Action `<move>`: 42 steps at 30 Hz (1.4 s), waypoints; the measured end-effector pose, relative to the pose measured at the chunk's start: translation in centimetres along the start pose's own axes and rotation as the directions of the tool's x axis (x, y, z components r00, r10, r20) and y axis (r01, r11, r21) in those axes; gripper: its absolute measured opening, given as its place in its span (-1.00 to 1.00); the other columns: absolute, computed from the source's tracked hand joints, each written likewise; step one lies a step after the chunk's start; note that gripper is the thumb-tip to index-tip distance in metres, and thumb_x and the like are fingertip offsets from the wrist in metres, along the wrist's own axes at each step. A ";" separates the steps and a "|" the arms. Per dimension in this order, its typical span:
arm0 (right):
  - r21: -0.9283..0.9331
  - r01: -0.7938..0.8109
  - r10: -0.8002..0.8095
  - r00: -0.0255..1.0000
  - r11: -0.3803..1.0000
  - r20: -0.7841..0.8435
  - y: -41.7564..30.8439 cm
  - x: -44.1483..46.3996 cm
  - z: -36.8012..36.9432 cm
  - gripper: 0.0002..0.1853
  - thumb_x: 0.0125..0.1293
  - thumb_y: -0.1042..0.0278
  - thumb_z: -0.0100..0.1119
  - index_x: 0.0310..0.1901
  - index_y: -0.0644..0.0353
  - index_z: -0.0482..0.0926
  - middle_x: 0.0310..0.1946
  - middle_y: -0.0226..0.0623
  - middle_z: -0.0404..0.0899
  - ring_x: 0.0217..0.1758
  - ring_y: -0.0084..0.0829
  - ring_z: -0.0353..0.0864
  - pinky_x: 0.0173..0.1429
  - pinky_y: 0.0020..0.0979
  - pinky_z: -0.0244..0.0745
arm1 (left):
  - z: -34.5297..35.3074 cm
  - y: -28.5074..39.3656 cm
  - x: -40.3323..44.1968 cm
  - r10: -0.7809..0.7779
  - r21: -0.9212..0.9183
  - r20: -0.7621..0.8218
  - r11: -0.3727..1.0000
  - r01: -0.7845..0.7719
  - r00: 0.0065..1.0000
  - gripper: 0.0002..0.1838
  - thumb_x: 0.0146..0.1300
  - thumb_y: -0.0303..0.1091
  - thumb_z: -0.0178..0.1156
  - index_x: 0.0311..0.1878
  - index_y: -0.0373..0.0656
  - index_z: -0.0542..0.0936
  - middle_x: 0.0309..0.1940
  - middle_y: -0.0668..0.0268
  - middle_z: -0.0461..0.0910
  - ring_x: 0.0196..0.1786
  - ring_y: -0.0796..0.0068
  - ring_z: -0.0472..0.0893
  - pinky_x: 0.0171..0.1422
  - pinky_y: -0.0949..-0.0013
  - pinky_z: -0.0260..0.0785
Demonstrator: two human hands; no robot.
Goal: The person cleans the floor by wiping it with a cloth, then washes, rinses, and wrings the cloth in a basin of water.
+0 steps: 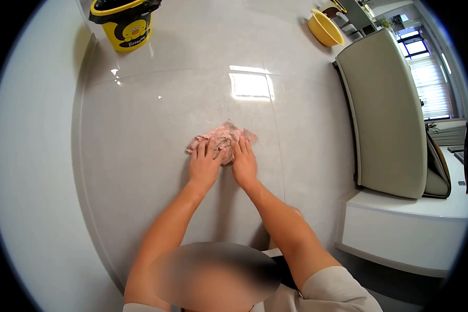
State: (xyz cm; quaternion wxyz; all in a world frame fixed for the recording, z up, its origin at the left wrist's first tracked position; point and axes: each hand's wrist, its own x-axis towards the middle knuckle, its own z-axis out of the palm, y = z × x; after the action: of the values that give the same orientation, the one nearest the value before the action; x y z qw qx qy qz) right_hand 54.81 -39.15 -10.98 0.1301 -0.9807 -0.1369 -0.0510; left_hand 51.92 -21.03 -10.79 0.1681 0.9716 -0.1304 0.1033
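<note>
A crumpled pink patterned cloth (229, 132) lies on the glossy grey tiled floor (140, 130), in the middle of the head view. Both hands rest on it, side by side with a small gap between them. My left hand (204, 164) presses on the cloth's left part, its fingers apart and pointing away from me. On the right part lies my right hand (244, 162), fingers stretched forward over the fabric. Parts of the cloth are hidden beneath the fingers.
A yellow bucket (126, 32) with a black liner stands at the upper left, by the white wall (36, 135). A yellow basin (325, 28) sits at the upper right. Along the right are a large beige panel (385, 114) and a white cabinet (400, 229).
</note>
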 end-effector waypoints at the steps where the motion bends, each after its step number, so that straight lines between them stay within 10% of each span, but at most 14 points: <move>1: -0.004 0.052 -0.052 0.999 0.999 -0.015 0.6 1.7 0.6 -0.45 0.45 0.52 0.11 0.47 0.11 0.51 0.60 0.01 0.37 0.65 0.09 0.35 0.54 0.03 0.45 | 0.3 -0.3 0.6 -0.031 -0.009 -0.027 0.999 0.030 0.999 -0.52 0.35 -0.22 0.36 0.34 0.29 0.70 0.53 0.17 0.45 0.50 -0.05 0.41 0.49 -0.13 0.35; 9: -0.210 0.093 0.008 0.900 0.973 0.436 -0.3 10.9 -5.0 -0.49 0.49 0.40 0.11 0.44 0.16 0.43 0.57 0.02 0.42 0.61 -0.04 0.45 0.44 0.00 0.56 | 0.4 -1.3 6.8 -0.105 -0.014 0.063 0.994 0.106 0.992 -0.54 0.41 -0.23 0.29 0.36 0.30 0.70 0.61 0.17 0.35 0.46 -0.11 0.39 0.49 -0.18 0.34; 15: -0.238 -0.284 0.370 0.725 0.929 0.580 5.8 10.9 -5.8 -0.56 0.62 0.15 0.03 0.36 0.20 0.53 0.43 0.07 0.49 0.51 0.13 0.52 0.41 0.10 0.53 | 3.5 3.9 8.5 0.020 -0.140 0.052 0.990 -0.012 0.998 -0.47 0.33 -0.41 0.29 0.38 0.07 0.65 0.54 0.04 0.35 0.40 -0.15 0.42 0.47 -0.10 0.47; 17: -0.172 -0.272 0.317 0.879 0.947 0.356 11.4 9.2 0.6 -0.51 0.64 0.04 0.02 0.34 0.25 0.55 0.41 0.19 0.43 0.51 0.28 0.46 0.44 0.17 0.48 | 3.0 4.5 9.9 0.090 -0.225 0.145 0.973 -0.056 0.985 -0.47 0.31 -0.48 0.28 0.37 -0.06 0.64 0.54 0.00 0.36 0.45 -0.17 0.42 0.50 -0.08 0.46; 23: -0.003 -0.569 0.544 0.786 0.823 0.295 5.1 12.9 -1.2 0.04 0.61 -0.28 -0.07 0.74 0.38 -0.21 0.79 0.22 -0.29 0.85 0.25 -0.42 0.82 0.23 -0.38 | 0.8 0.8 10.1 0.219 -0.407 0.288 0.909 -0.088 0.932 -0.52 0.28 -0.61 0.23 0.29 -0.34 0.58 0.56 -0.04 0.36 0.65 -0.03 0.32 0.61 0.02 0.39; 26: -0.070 -0.156 0.167 0.962 0.985 0.218 6.3 14.1 0.7 -0.05 0.64 -0.19 -0.06 0.70 0.47 -0.06 0.74 0.32 -0.15 0.80 0.37 -0.20 0.79 0.24 -0.16 | -0.5 -0.1 9.4 0.268 -0.373 0.406 0.921 -0.109 0.874 -0.44 0.31 -0.61 0.19 0.41 -0.34 0.52 0.59 0.02 0.35 0.69 0.04 0.29 0.69 0.06 0.30; 30: 0.082 -0.058 0.022 0.924 0.995 0.381 7.9 12.8 -2.0 -0.07 0.64 -0.15 -0.06 0.72 0.41 -0.08 0.77 0.25 -0.19 0.84 0.25 -0.31 0.83 0.17 -0.34 | -0.4 0.7 9.8 0.360 -0.263 0.447 0.928 -0.264 0.819 -0.41 0.38 -0.45 0.21 0.48 -0.33 0.49 0.61 0.07 0.35 0.70 0.07 0.29 0.76 0.08 0.19; 36: -0.052 -0.351 0.349 0.887 0.935 0.301 15.6 8.1 -3.9 -0.01 0.60 -0.18 0.01 0.71 0.46 -0.08 0.76 0.32 -0.21 0.85 0.22 -0.32 0.82 0.16 -0.34 | 3.0 7.8 12.1 0.449 -0.256 0.506 0.894 -0.368 0.736 -0.37 0.51 -0.19 0.22 0.56 -0.26 0.46 0.68 0.10 0.29 0.76 0.21 0.19 0.83 0.09 0.00; 42: 0.016 -0.376 0.374 0.926 0.927 0.054 16.0 16.0 -0.8 0.04 0.52 -0.26 0.09 0.68 0.49 0.04 0.74 0.32 -0.08 0.85 0.18 -0.25 0.82 0.16 -0.37 | 3.9 10.8 16.2 0.048 -0.137 0.457 0.990 0.016 0.888 -0.35 0.53 -0.09 0.24 0.56 -0.22 0.46 0.66 0.15 0.34 0.76 0.22 0.19 0.83 0.08 0.00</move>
State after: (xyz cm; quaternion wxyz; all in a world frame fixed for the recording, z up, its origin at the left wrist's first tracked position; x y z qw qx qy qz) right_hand 74.59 -50.16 -11.96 0.1467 -0.9880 0.0491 0.0010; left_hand 64.68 -35.78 -7.19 0.1978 0.9536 -0.1812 -0.1369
